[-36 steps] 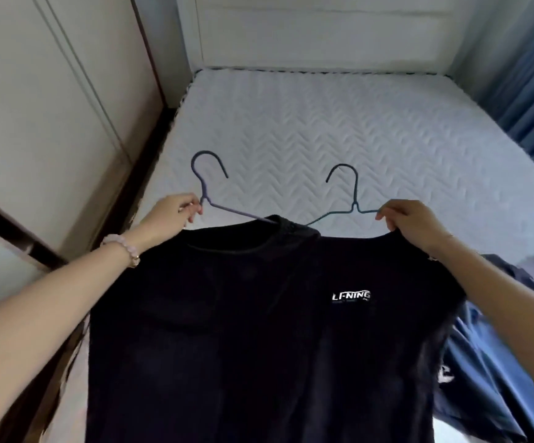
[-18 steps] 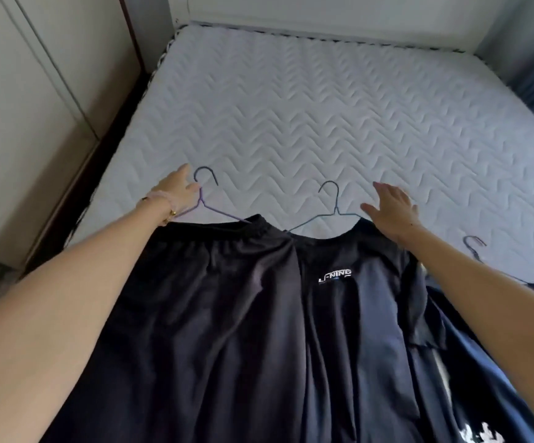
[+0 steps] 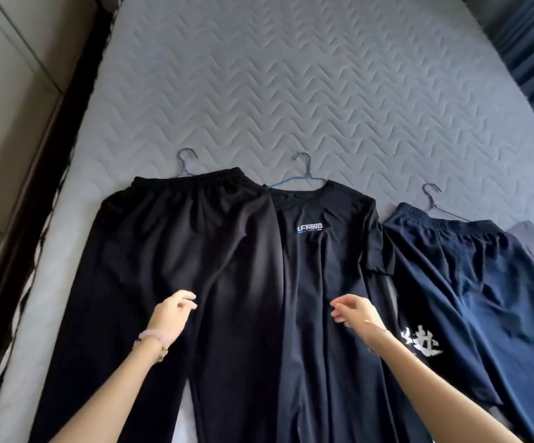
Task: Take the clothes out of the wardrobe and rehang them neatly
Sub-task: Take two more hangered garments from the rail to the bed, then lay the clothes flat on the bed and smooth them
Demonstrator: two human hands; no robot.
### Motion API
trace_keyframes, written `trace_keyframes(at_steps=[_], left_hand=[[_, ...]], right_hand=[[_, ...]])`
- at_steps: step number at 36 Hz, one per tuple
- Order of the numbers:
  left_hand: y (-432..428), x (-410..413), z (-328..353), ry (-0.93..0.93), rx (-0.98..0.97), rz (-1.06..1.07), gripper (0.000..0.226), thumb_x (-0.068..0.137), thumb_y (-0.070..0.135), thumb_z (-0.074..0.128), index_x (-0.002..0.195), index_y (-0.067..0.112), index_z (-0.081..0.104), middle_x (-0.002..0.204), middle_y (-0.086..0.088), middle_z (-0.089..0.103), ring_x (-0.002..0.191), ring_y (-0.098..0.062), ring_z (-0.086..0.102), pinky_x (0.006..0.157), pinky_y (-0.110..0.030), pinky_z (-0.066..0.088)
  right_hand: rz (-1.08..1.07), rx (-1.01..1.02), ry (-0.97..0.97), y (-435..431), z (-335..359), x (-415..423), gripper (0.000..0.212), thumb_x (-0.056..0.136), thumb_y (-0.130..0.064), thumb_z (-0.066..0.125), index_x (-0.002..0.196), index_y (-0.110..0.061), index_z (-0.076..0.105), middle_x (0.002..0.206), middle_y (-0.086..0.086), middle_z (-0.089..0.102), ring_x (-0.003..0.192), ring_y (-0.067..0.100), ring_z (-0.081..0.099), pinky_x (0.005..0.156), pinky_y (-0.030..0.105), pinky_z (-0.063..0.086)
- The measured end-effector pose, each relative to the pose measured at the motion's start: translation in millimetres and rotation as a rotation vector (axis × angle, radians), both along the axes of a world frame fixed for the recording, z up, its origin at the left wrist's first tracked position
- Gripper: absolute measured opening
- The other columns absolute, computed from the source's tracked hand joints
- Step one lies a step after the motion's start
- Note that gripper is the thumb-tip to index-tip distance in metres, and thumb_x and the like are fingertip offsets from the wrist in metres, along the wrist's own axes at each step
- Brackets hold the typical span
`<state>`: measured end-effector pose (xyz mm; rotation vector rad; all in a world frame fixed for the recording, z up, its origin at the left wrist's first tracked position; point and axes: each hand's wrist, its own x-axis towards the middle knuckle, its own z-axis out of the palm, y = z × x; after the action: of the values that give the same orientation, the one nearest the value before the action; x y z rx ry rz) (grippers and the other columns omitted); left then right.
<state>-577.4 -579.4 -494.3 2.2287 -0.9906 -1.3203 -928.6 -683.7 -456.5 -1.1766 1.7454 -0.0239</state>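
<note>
black smooth trousers (image 3: 179,251), matte t-shirt (image 3: 323,276) on chevron-quilted mattress (image 3: 291,91).

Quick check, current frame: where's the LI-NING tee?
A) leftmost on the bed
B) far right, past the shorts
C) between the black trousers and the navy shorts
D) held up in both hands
C: the LI-NING tee lies flat between the black trousers and the navy shorts, and the left hand and right hand hold nothing.
</note>
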Motion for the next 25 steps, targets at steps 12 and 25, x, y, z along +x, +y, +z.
trace_keyframes(at_steps=[12,25], left_hand=[[106.7,-123.1,8.1,0.146,0.155,0.029,0.033,0.089,0.002,0.046,0.083,0.031,0.061,0.081,0.007,0.072,0.084,-0.017,0.068,0.083,-0.035,0.048],[176.6,-264.7,-29.9,0.036,0.357,0.17,0.033,0.089,0.004,0.054,0.122,0.006,0.055,0.123,-0.014,0.059,0.11,-0.029,0.058,0.094,-0.032,0.042]], right_hand=[[-0.233,0.121,0.002,110.2,9.6,-99.0,0.017,0.088,-0.004,0.054,0.082,-0.017,0.064,0.072,0.002,0.066,0.069,0.015,0.06,0.065,0.024,0.047],[-0.144,0.15,0.121,141.4,-52.3,-209.7,0.029,0.082,-0.004,0.06,0.109,-0.015,0.054,0.095,0.005,0.06,0.091,0.026,0.059,0.083,0.035,0.048]])
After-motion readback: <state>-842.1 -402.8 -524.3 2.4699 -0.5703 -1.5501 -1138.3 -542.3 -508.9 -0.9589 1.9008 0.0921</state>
